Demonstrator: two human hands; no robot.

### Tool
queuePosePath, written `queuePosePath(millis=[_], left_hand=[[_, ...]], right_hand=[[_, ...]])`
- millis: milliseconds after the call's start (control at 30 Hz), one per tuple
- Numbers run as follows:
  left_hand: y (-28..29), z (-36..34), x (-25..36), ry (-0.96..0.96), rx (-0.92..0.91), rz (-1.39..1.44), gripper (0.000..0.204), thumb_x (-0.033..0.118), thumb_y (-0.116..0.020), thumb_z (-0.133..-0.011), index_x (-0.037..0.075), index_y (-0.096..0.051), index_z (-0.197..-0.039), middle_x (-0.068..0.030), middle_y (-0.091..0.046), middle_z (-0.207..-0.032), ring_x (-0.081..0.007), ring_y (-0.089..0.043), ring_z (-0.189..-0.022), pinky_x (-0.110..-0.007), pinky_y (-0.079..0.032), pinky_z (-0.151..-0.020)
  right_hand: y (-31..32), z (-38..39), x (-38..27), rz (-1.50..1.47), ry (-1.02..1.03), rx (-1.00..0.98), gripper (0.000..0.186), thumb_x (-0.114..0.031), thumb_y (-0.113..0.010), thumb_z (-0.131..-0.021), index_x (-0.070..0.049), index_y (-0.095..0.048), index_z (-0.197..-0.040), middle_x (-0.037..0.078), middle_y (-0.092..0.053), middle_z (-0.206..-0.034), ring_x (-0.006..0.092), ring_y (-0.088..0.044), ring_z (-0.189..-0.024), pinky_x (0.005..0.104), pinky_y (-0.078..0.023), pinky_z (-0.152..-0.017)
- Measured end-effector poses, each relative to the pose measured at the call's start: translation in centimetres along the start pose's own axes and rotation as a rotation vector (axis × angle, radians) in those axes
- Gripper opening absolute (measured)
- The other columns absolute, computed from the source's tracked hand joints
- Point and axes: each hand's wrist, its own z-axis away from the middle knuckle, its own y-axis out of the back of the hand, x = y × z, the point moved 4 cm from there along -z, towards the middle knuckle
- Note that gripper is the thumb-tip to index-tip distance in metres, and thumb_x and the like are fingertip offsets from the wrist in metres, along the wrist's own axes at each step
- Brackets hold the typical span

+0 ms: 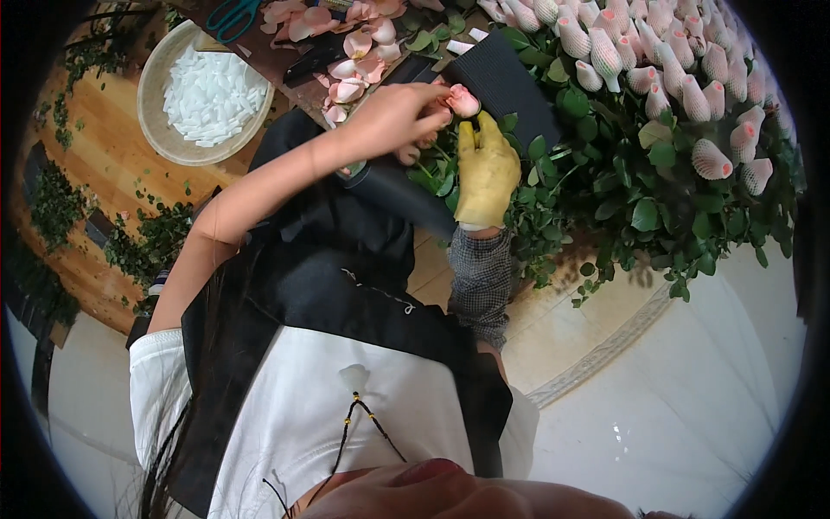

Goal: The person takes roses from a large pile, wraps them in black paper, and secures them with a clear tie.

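Between my hands is a pink rose (463, 101), its bloom showing above the fingertips. From the left, my bare left hand (391, 118) reaches across, thumb and fingers closed at the side of the bloom. My right hand (488, 169), in a yellow glove, has its bent fingers closed just below the bloom; they hide most of the stem there. Green leaves and stems lie under and around both hands. Behind the rose stands a dark ribbed pad (510, 86).
Many roses in pale mesh sleeves (605, 56) are heaped at far right above dense leaves (644, 212). Loose pink petals (350, 69) lie at the far middle, near teal-handled scissors (232, 19). A round tub (149, 112) holds white mesh sleeves (212, 95). Cut foliage (156, 238) litters the wooden floor.
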Motion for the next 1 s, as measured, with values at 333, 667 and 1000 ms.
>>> queuePosePath(millis=[333,667,1000], left_hand=[[0.5,0.1,3.3,-0.12,-0.015,0.401,0.017,0.01,-0.071,-0.095,0.002,-0.065,-0.108,-0.0081,-0.065,-0.105,-0.0209,-0.068,-0.088,-0.032,-0.056,-0.077],[0.2,1.8,6.4,-0.355,0.16,0.152,0.024,0.013,-0.076,-0.088,0.008,-0.069,-0.111,-0.0068,-0.063,-0.107,-0.0283,-0.063,-0.099,-0.039,-0.052,-0.084],[0.6,1.3,6.6,-0.499,0.175,0.023,0.018,0.016,-0.074,-0.09,0.009,-0.07,-0.106,-0.0057,-0.062,-0.106,-0.0271,-0.061,-0.095,-0.039,-0.048,-0.083]], right_hand=[[1.3,2.6,0.7,-0.7,-0.153,0.074,0.027,-0.01,-0.075,-0.086,-0.006,-0.074,-0.112,0.011,-0.072,-0.09,0.0295,-0.066,-0.086,0.0429,-0.051,-0.078],[1.0,4.4,2.4,-0.747,-0.109,0.2,0.027,-0.006,-0.071,-0.089,-0.004,-0.072,-0.116,0.009,-0.075,-0.108,0.0257,-0.07,-0.097,0.0357,-0.055,-0.086],[1.9,4.7,3.1,-0.628,-0.074,0.116,0.03,-0.015,-0.07,-0.092,-0.005,-0.071,-0.119,0.012,-0.074,-0.107,0.0282,-0.07,-0.096,0.0392,-0.056,-0.085]])
